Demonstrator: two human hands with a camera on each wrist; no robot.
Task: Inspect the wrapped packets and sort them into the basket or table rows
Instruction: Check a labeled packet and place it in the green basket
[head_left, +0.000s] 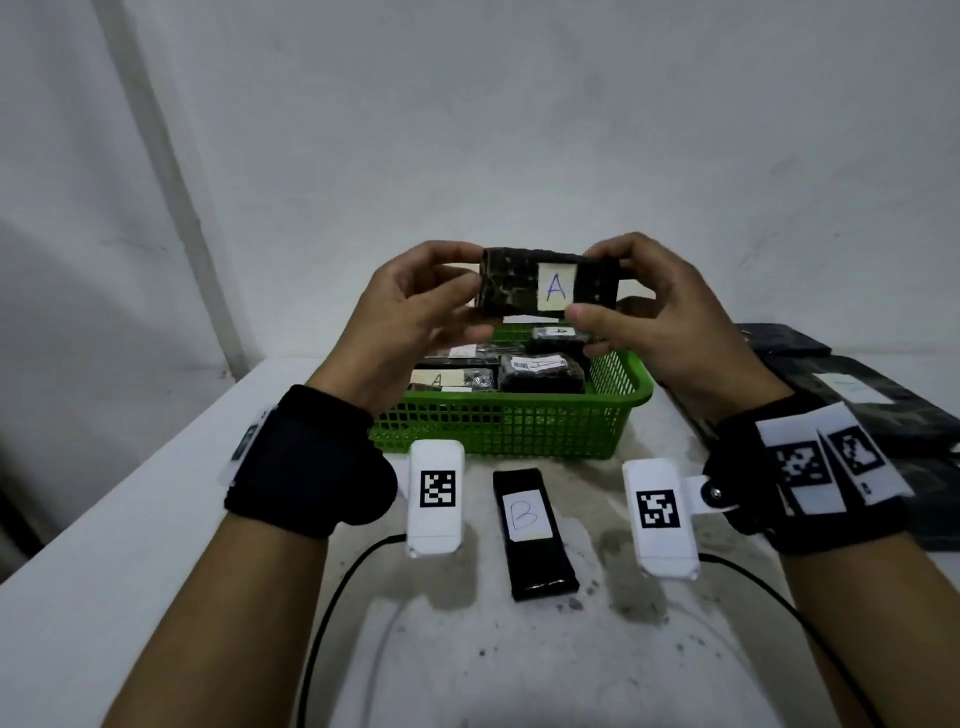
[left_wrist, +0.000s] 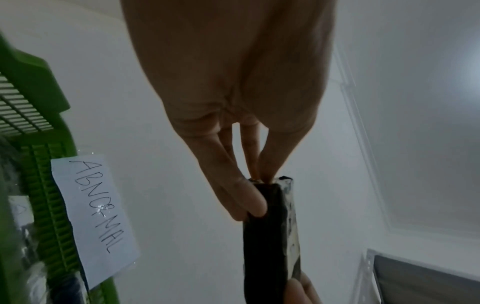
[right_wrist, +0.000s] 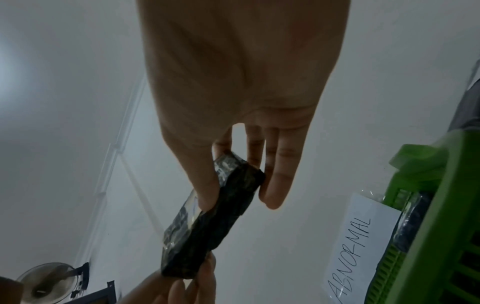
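Held up in the air above the green plastic mesh basket (head_left: 511, 426): a dark, shiny plastic-wrapped rectangular packet (head_left: 511, 283) with a white paper label marked "A", long side level, label facing the head camera. Pinched at its left end by the left hand (head_left: 410, 312), thumb on the near face and fingers (left_wrist: 255, 202) curled round the end. Gripped at its right end by the right hand (head_left: 652, 317), thumb under the lower edge near the label, fingers (right_wrist: 276, 185) over the top and far side. Spanning the gap between the two hands, clear of basket and table. In the basket, several more dark wrapped packets (head_left: 540, 371) with "A" labels, lying flat. On the basket's far wall, a white paper sign (left_wrist: 94, 218) reading "ABNORMAL". On the white, scuffed table (head_left: 130, 519), just in front of the basket: a slim black wrapped packet (head_left: 532, 535) labelled "B", lying flat, lengthwise toward the person. At the right edge, a pile of larger dark wrapped packs (head_left: 857, 395).
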